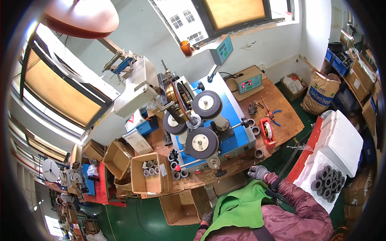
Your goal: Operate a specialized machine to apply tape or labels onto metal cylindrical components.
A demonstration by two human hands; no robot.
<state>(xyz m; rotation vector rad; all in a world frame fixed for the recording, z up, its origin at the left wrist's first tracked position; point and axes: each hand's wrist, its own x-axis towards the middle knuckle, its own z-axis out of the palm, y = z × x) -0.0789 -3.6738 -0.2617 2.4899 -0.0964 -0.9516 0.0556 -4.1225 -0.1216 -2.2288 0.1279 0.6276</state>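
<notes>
My right hand (258,172), in a grey glove, is at the front edge of the wooden table with its fingers curled. Whether anything lies inside them is hidden. Low beside the green apron, my left hand (207,218) is also gloved and partly covered; its fingers do not show clearly. It is nearest an open cardboard box (181,209) below the table edge. Beyond both hands stands a blue winding machine (237,134) with three black rollers (202,143). A ring-shaped core (194,121) sits between the rollers, by an upright winding ring (179,98).
Several dark ring cores (258,153) lie on the table near a red tape dispenser (267,130) and pliers (271,114). A cardboard box (150,186) at left holds ring cores. More black rings (327,182) sit on white foam at right. A control box (249,84) stands behind.
</notes>
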